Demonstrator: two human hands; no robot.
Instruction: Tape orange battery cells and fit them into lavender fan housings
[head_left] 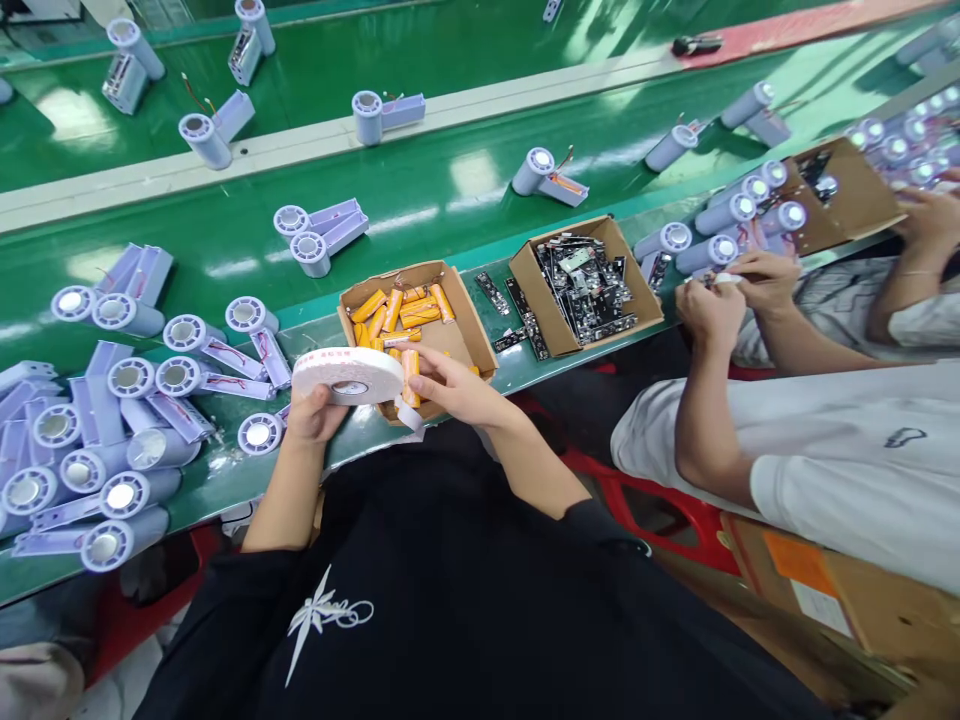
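My left hand (315,412) is closed on a wide roll of white double-sided tape (322,378) with red print along its edge. In my right hand (457,385) is an orange battery cell (409,378), gripped upright at the roll's right side. A loose tape end (409,414) hangs below the cell; whether it sticks to the cell I cannot tell. Just behind both hands stands a cardboard box (474,345) with several more orange batteries (420,312) in it. My hands and the roll hide its front part.
Many lilac cylindrical housings (135,455) crowd the bench at left; others lie on the green conveyor belt (450,190). A second box (645,300) holds circuit boards (589,285), with loose boards (529,318) beside it. A co-worker's hands (712,305) work close on the right.
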